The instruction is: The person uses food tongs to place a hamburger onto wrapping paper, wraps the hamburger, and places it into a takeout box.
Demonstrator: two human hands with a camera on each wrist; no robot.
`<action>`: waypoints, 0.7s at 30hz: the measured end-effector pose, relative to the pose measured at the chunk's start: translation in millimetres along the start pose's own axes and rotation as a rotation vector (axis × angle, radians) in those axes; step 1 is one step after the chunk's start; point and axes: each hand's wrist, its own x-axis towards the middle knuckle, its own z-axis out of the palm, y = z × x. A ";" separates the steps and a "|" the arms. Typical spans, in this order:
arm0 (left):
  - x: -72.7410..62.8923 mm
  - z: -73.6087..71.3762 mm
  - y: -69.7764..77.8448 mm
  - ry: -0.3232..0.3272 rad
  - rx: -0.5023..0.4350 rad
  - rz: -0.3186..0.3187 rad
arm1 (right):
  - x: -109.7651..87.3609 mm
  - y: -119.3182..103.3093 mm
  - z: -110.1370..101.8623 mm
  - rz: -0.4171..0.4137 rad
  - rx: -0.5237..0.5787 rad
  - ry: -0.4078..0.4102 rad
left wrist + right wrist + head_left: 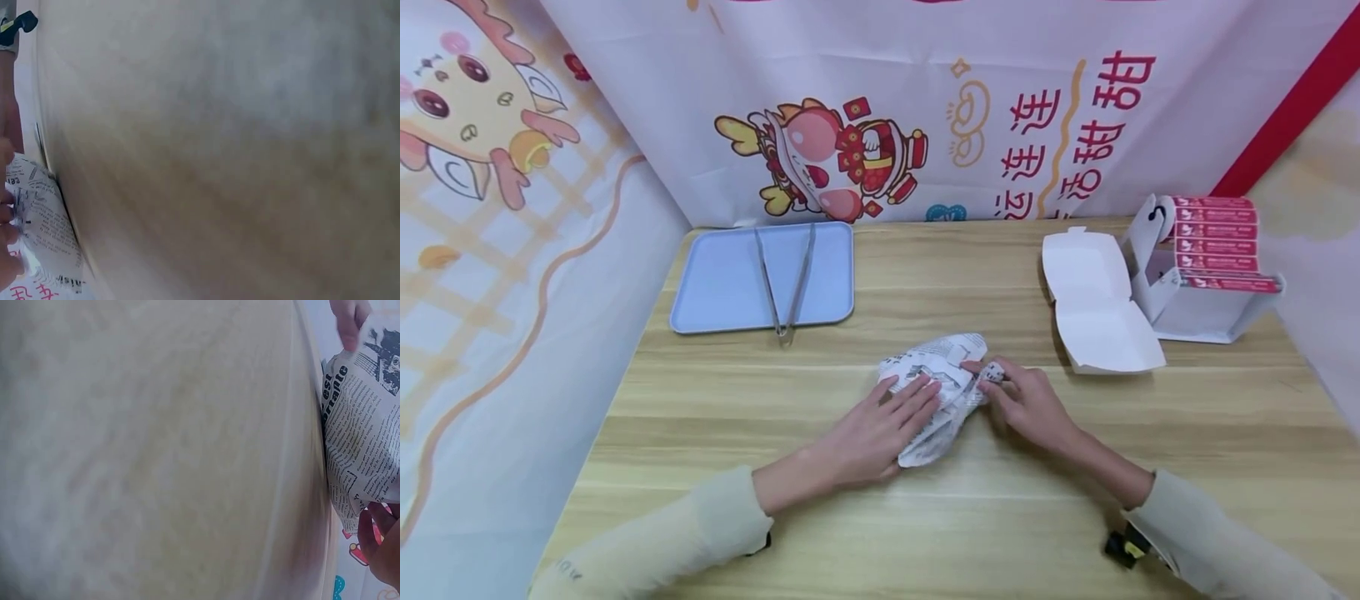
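Observation:
A bundle of newsprint-patterned wrapping paper lies on the table in front of me, its contents hidden inside. My left hand rests across its near left side with straight fingers spread over the paper. On the other side, my right hand pinches a gathered end of the sheet between thumb and fingers. The printed paper bulges between both hands in the right wrist view. At the left wrist view's edge, fingers lie against the paper.
A blue tray stands at the back left, with metal tongs lying over its front edge. At the back right is an unfolded white takeout box, beside a white rack holding red-and-white printed packs. A printed cloth hangs behind the table.

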 end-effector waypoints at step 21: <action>5.4 -1.4 -30.9 0.045 -0.481 -0.003 | 7.7 18.9 -15.5 -0.301 -0.116 -0.202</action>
